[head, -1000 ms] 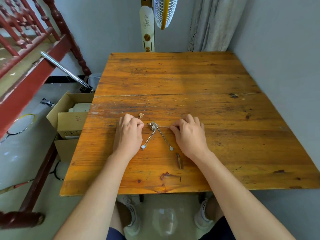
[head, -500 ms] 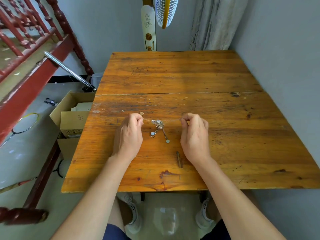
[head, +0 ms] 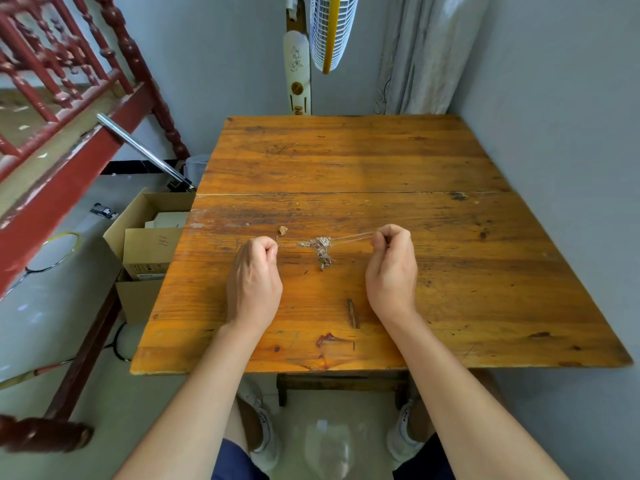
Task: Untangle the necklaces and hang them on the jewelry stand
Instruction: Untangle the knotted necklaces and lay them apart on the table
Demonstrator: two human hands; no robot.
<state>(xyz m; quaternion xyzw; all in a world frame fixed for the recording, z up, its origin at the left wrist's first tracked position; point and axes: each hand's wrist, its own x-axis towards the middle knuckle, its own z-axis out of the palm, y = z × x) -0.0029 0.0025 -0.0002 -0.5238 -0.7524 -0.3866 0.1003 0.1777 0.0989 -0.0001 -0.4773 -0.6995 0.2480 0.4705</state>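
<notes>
orange-brown wooden table (head: 346, 161) shoved into a grey corner, fan (head: 332, 29) standing behind it and a cardboard box (head: 149, 251) on the floor off the left edge. the person sits at the near side with both hands over the middle of the tabletop. the left hand (head: 254, 275) is curled into a loose fist and pinches one end of a thin chain at its fingertips. the right hand (head: 391, 271) does the same at the other end, fingers tucked in with the chain coming out by the thumb. the necklaces (head: 322, 245) run in a stretched line between the two hands, with a silvery clump about midway and a short bit dangling from it toward the wood. can't tell if the clump rests on the table or hangs just above it. a small tan pendant-looking piece (head: 283, 230) sits just beside the left knuckles, and it's too small to say what it's attached to. a brown sliver (head: 353, 313) lies on the wood near the right wrist, probably unrelated. progress-wise this looks early. the knot isn't out, no chain is laid aside on its own, and nothing is hung. no jewelry stand shows anywhere in view, so the hanging part isn't started as far as anyone can see. what's left is loosening the clump, separating the chains and getting each one onto the stand.
</notes>
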